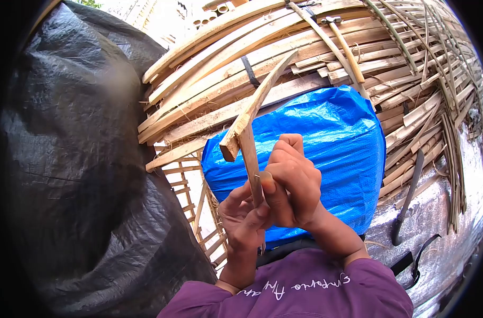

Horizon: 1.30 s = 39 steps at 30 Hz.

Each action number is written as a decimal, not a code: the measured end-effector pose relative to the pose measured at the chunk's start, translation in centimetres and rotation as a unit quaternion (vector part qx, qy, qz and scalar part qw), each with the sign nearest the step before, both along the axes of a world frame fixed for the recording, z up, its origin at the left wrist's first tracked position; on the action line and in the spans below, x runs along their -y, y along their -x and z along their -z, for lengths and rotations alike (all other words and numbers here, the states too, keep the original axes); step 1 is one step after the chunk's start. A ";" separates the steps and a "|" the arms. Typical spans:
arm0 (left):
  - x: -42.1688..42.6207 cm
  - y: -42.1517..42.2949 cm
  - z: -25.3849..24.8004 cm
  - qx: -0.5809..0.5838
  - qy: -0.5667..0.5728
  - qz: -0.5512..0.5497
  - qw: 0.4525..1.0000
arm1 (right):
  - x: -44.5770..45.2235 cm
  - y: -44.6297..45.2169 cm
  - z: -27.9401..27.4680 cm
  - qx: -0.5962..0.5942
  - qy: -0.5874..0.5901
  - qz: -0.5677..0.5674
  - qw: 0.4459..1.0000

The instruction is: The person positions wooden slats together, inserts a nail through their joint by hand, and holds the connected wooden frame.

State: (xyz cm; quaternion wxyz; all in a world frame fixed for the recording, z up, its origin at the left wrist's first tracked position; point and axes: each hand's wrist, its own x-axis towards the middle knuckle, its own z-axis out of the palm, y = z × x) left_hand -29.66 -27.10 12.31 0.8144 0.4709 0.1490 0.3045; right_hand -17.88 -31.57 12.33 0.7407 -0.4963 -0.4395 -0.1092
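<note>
A long pale wooden piece [261, 97] with a blocky end joins a narrower flat wooden strip [248, 153] that points down toward me. My left hand [242, 220] is closed around the lower end of that strip. Against the strip's right side, my right hand [294, 183] pinches with thumb and finger at a small, thin, shiny item [258, 176], possibly a nail. Both hands are close together, over the near part of a blue plastic sheet [326, 143].
Split wooden slats [220, 79] lie beyond the sheet. A hammer [344, 47] rests on them. A dark blade [408, 199] lies at the right by a strap [424, 254]. Black tarp [82, 159] covers the left side, beside a slatted frame [184, 183].
</note>
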 end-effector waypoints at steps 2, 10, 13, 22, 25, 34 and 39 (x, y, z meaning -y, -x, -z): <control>0.1 -0.1 -0.4 -0.007 0.001 -0.008 1.000 | -0.2 0.1 0.3 -0.023 0.003 -0.027 0.999; -0.3 0.7 0.4 -0.010 -0.009 0.050 0.999 | 0.8 1.2 -2.0 -0.213 0.017 -0.071 0.974; 0.5 0.2 0.7 0.004 -0.023 0.045 0.999 | 1.8 0.7 -2.5 -0.093 0.063 0.055 0.992; 0.8 0.0 0.9 0.037 -0.030 0.048 0.998 | 2.6 1.4 -2.8 0.030 0.124 0.166 0.978; 1.1 -0.1 0.7 0.020 -0.034 0.030 0.999 | 2.5 1.4 -3.0 0.059 0.136 0.169 0.974; 0.8 -0.1 0.4 0.030 -0.038 0.032 0.998 | 2.8 1.0 -3.1 0.076 0.177 0.144 0.971; 0.6 0.2 0.3 -0.003 -0.028 0.050 0.998 | 2.6 -0.1 -1.7 0.025 0.131 0.105 0.985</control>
